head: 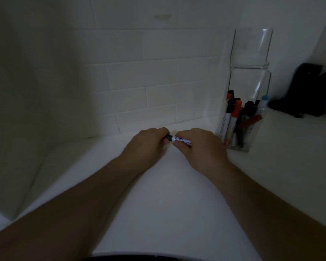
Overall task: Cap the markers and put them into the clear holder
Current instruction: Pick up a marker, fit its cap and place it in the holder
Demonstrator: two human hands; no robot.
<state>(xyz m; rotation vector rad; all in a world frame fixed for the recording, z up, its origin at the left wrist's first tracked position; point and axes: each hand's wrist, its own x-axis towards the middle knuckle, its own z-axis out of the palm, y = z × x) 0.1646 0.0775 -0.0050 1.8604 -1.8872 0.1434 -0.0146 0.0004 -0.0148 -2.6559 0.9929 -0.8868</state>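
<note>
A white marker (181, 139) with black print lies level between my two hands, just above the white counter. My right hand (198, 146) grips its white barrel. My left hand (149, 143) curls round the black cap (169, 137) at the marker's left end; the cap sits against the barrel. To the right stands the tall clear holder (249, 53), against the tiled wall. Several markers (235, 117) with red, black and blue caps stand or lean inside its lower half.
The white counter (167, 194) runs back to a white tiled wall (149, 81). A pale panel closes off the left side. A dark object (307, 91) sits on the counter to the right of the holder.
</note>
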